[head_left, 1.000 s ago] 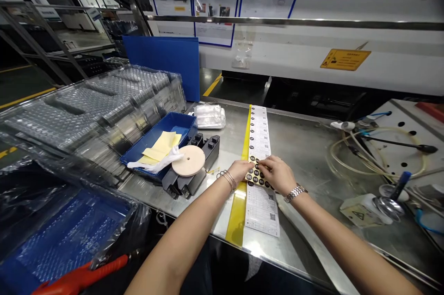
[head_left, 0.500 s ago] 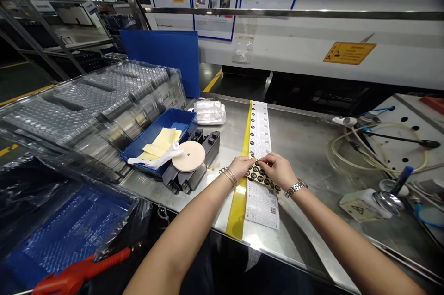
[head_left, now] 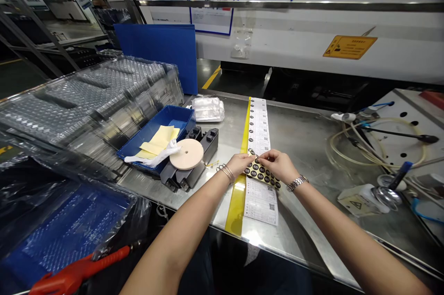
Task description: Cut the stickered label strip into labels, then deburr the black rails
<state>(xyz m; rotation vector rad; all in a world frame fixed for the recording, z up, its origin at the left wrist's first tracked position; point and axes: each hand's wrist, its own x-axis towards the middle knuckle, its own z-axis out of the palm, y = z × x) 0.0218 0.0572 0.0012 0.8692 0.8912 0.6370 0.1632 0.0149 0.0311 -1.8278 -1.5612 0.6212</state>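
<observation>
Between my hands is a yellow sheet of round black stickers [head_left: 261, 174], held over a long strip of white printed labels [head_left: 261, 209]. My left hand [head_left: 240, 164] pinches the sheet's upper left edge. My right hand [head_left: 277, 164] has thumb and forefinger pressed together at the top of the sheet; whether a single sticker is between them is hidden. Round black stickers sit along the left side of the label strip's far part. Beneath the strip's left edge runs a yellow band [head_left: 235, 209] on the metal table.
To the left are a blue bin [head_left: 138, 140] with yellow paper, black plastic parts [head_left: 210, 143] under a round tan disc [head_left: 186, 154], and bubble-wrapped trays [head_left: 86, 96]. Clear bags [head_left: 208, 109] lie behind. At right stand a white bottle [head_left: 360, 200] and coiled tubing [head_left: 335, 147].
My right hand has shifted slightly left and up along the top of the sticker sheet. My left hand keeps its pinch, and the whole view has moved a little.
</observation>
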